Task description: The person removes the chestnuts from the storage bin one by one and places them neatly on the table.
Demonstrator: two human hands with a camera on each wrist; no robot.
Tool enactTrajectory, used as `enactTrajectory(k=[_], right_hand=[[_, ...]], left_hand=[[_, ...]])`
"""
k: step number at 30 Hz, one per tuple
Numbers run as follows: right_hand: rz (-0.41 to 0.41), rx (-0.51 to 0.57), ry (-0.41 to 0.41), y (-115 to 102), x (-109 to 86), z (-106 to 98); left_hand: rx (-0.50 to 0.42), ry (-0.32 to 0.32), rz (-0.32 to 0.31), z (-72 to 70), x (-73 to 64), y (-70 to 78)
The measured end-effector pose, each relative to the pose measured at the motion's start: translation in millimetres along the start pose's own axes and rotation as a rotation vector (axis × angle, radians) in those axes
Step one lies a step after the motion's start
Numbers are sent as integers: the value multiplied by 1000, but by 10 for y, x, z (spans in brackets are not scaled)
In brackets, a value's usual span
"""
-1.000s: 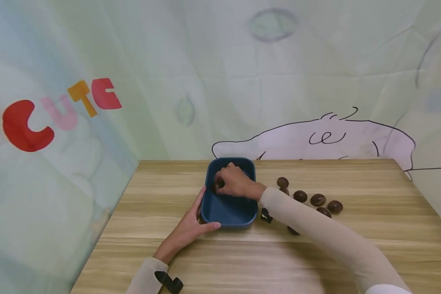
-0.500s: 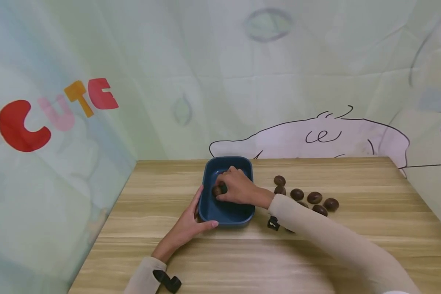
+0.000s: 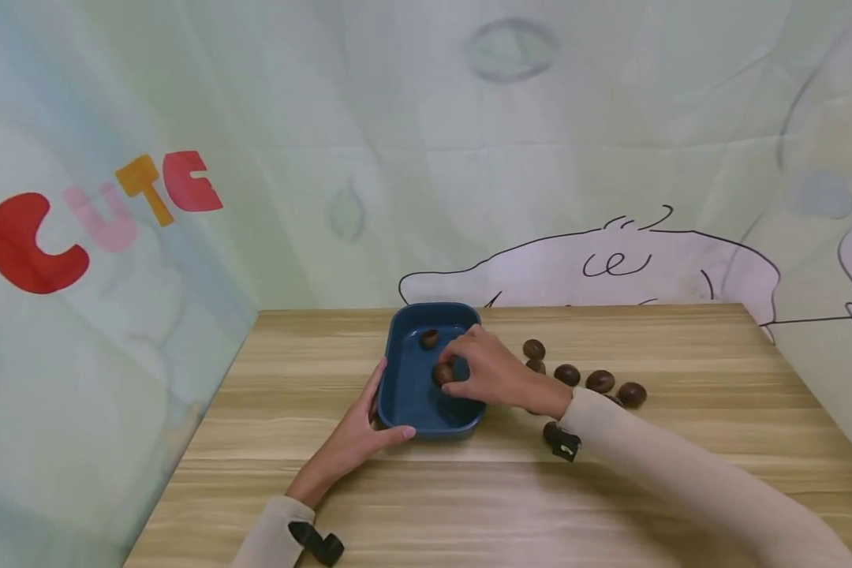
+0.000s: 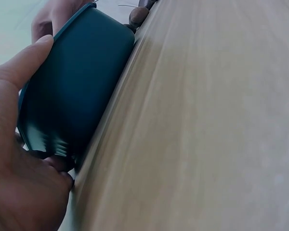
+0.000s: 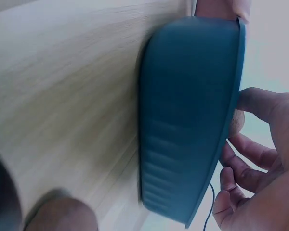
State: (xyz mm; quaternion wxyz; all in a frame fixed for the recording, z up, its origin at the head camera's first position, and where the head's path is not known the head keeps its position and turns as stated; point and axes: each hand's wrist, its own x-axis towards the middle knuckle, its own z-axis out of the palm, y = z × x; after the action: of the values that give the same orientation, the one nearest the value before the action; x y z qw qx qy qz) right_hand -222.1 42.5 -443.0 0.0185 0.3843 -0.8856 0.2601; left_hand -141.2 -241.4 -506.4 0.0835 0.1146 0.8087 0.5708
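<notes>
A dark blue rectangular box [image 3: 406,394] stands near the back of the table, with one brown chestnut [image 3: 429,339] lying toward its far end. My left hand [image 3: 351,438] holds the box at its near left corner, thumb at the front rim and fingers along the left side. Between thumb and fingers, my right hand [image 3: 493,369] pinches another chestnut [image 3: 443,375] over the inside of the box. From the right wrist view, the box wall [image 5: 188,120] hides part of that chestnut [image 5: 237,122].
Several loose chestnuts [image 3: 599,382] lie on the wooden table [image 3: 468,505] to the right of the box, some partly behind the right wrist and sleeve. A printed cloth [image 3: 312,173] hangs behind the table. Each wrist carries a small black device.
My right hand has moved rightward and a little nearer within the box, still pinching a chestnut. The chestnut at the far end is now uncovered. My left hand keeps its hold on the box.
</notes>
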Motion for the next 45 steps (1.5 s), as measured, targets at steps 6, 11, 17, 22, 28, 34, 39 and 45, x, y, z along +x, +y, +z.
enactTrajectory(k=[6,11,17,22,28,34,39,45], right_hand=[[25,51,38,61,-157,-113],[59,68,72,114,-271,-232],[63,88,110,213,-374,-364],[69,84,149,303,-491,-464],[96,62,188,435,-663,-569],[134,58,224,595,-823,-705],[188,43,243,805,-903,-766],[278,69,244,1067,-1007,-758]], left_hand=[[-4,2,0,-6,-7,-16],[-13,2,-7,-4,-8,-15],[-14,2,-3,-13,-10,-2],[9,4,-8,-11,-1,10],[-4,-6,-10,-2,6,11],[2,-10,-10,-7,14,22],[9,-7,-15,-17,11,20],[6,-6,-17,-11,2,10]])
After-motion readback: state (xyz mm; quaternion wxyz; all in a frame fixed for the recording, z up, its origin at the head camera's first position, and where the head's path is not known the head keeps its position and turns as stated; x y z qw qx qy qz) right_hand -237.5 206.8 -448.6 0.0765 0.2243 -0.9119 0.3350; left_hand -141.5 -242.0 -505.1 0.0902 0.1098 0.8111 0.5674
